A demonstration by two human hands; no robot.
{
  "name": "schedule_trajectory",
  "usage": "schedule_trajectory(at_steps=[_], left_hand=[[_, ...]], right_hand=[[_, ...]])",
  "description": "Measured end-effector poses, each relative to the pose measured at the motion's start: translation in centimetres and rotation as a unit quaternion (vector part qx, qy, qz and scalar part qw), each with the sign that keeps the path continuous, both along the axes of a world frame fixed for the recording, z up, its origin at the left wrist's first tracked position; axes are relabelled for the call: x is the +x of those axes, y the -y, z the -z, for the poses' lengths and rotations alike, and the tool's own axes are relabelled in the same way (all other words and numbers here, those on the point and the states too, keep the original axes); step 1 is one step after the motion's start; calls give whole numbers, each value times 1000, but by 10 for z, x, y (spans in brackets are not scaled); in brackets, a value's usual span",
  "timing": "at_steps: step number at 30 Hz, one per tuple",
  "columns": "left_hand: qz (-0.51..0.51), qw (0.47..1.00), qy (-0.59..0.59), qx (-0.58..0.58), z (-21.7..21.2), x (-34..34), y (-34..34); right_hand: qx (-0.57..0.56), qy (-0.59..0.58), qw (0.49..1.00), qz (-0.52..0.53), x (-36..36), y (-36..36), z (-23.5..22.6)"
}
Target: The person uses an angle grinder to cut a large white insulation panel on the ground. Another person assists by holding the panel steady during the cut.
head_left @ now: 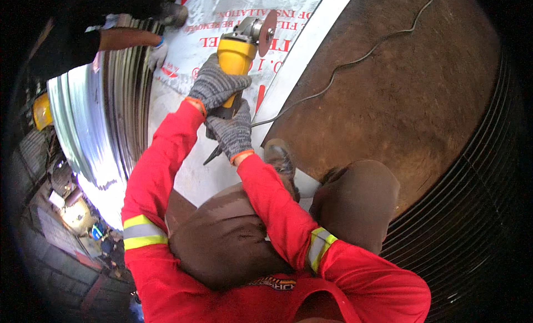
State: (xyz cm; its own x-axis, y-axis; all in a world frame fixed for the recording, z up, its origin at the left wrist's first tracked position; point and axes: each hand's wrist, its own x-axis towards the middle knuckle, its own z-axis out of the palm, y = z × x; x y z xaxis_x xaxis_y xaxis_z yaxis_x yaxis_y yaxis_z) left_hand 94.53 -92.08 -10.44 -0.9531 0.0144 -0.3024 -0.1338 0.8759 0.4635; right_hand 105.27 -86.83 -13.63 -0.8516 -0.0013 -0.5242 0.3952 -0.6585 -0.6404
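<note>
Brown, worn ground (400, 106) fills the space at two o'clock, and dark, curved ridges (472, 178) run down its far edge from three to five o'clock. From where I watch, a big pale sheet (189, 56) with red print lies at eleven o'clock, with a plain white strip (311, 51) along its right side.

I see a yellow grinder (236, 53) between eleven and twelve o'clock, up over the pale sheet. Its round, reddish-brown disc (267, 34) is at its top end, toward twelve o'clock. I can't tell if the disc is spinning.

My left hand (217, 81), in a grey striped glove, is at eleven o'clock. Its grip is wrapped round the yellow body. My right hand (233, 131) wears the same kind of glove, closer to the middle, at ten o'clock. Its grip is closed round the back end of the grinder. A thin grey cord (338, 67) starts beside my right hand and bends away toward one o'clock.

At ten o'clock I see a stack of curved sheets (130, 78). Another person's gloved hand (158, 56) is at its edge. A yellow thing (42, 112) sits near nine o'clock. One dark boot (279, 156) is right in the middle.
</note>
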Motion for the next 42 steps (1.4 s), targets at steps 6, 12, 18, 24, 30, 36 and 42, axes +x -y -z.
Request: schedule_trajectory(at_steps=[6, 12, 18, 24, 30, 36, 42], left_hand=[[14, 998, 7, 53, -19, -7, -16], [63, 994, 55, 67, 0, -17, -23], [100, 986, 56, 119, 24, -19, 1], [138, 968, 37, 206, 46, -32, -5], [132, 970, 22, 202, 35, -30, 14], [105, 974, 24, 198, 24, -22, 0], [50, 987, 1, 154, 27, -24, 7]], right_hand=[[-14, 5, 1000, -7, -8, -6, -9], [95, -7, 995, 29, -3, 5, 27], [-90, -73, 993, -11, 5, -22, 49], [547, 110, 806, 197, -16, -80, 138], [702, 209, 675, -89, -48, -62, 78], [645, 206, 725, -122, -59, -95, 87], [504, 267, 811, -127, -54, -80, 110]])
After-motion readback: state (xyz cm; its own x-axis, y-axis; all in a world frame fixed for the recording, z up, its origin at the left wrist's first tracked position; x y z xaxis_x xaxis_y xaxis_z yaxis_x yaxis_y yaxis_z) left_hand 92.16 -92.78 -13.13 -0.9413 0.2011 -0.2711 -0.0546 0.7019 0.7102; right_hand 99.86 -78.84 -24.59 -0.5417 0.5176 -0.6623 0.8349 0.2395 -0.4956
